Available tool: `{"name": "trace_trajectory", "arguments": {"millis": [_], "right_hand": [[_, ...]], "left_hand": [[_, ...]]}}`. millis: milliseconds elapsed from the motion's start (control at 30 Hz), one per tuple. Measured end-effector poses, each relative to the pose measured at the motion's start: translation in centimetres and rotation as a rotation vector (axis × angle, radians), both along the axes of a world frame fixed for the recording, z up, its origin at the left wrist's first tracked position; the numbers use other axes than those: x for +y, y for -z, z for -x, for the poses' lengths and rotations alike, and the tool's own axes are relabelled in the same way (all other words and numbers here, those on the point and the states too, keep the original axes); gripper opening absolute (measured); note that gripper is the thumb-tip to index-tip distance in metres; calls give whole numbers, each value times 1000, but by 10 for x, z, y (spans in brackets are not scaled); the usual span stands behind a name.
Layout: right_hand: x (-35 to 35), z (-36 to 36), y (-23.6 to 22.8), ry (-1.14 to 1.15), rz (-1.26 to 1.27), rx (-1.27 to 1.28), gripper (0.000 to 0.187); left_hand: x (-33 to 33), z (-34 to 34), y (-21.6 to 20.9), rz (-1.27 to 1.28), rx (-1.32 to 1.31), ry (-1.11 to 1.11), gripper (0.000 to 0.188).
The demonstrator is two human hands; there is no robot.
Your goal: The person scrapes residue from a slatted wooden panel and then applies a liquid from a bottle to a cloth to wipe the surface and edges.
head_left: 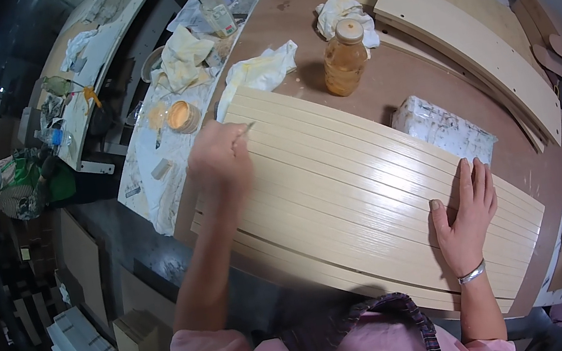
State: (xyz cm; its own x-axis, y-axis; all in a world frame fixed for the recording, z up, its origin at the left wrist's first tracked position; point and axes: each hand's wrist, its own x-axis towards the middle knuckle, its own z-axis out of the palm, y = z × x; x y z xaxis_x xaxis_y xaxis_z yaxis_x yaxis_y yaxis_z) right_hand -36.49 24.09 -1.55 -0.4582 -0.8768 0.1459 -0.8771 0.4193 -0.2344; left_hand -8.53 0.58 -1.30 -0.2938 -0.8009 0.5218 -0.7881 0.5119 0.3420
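A row of pale wooden slats lies side by side on the brown bench, and everything else sits around that row. The left hand is curled shut at the slats' far left corner, pinching a small tool whose tip just shows past the fingers; it looks like a narrow brush or blade, though it is too small to be sure. The right hand lies flat with fingers spread on the near right end of the slats, pressing them down and gripping nothing. Most of the slat faces shine as if wet or freshly coated — the gloss runs across the middle and right — so the coating appears largely laid on, with the left hand at the far left corner and edge; whether the gaps between slats are treated cannot be told. Beyond the slats stands an amber plastic bottle with a crumpled rag behind it, and a white wrapped block rests just off their far right edge. To the far left, off the slats, an open small jar of orange-yellow paste sits on a stained white sheet.
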Motion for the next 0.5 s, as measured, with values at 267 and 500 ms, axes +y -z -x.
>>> {"name": "trace_trajectory", "arguments": {"millis": [267,500], "right_hand": [[0,0,-1,3,-6,-2,80],[1,1,-3,7,-10,-5,81]], "left_hand": [[-13,3,7,-17,109,-85,12],[-3,25,2,-19,66,10,12]]}}
